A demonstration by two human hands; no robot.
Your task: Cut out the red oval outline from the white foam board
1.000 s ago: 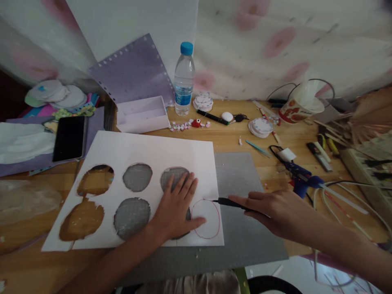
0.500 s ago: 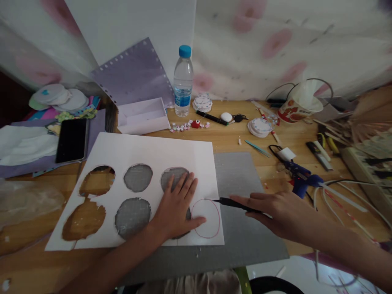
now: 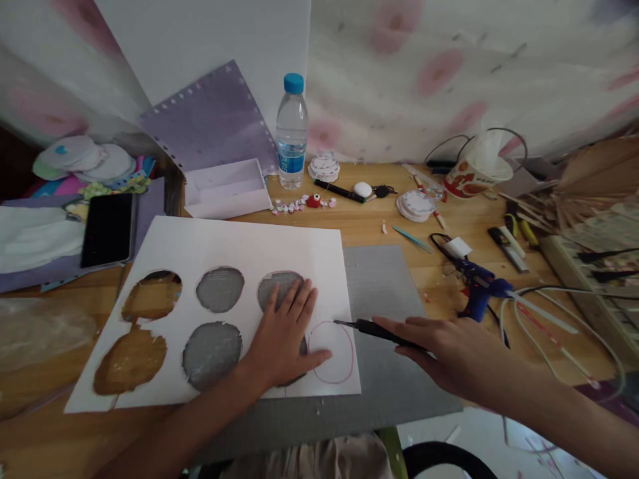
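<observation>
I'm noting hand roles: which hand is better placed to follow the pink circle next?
Probably the right hand: it holds the black tool, its tip by the top of the pink circle. The left hand lies spread on the white sheet.

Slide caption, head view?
Left hand spread on a white sheet with cut-out holes, right hand holding a black craft knife at a red-outlined circle.

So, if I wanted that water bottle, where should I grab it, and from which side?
The water bottle is probably best gripped below its blue cap, coming from the front right. It stands upright and round, with a white box and purple sheet crowding its left.
</observation>
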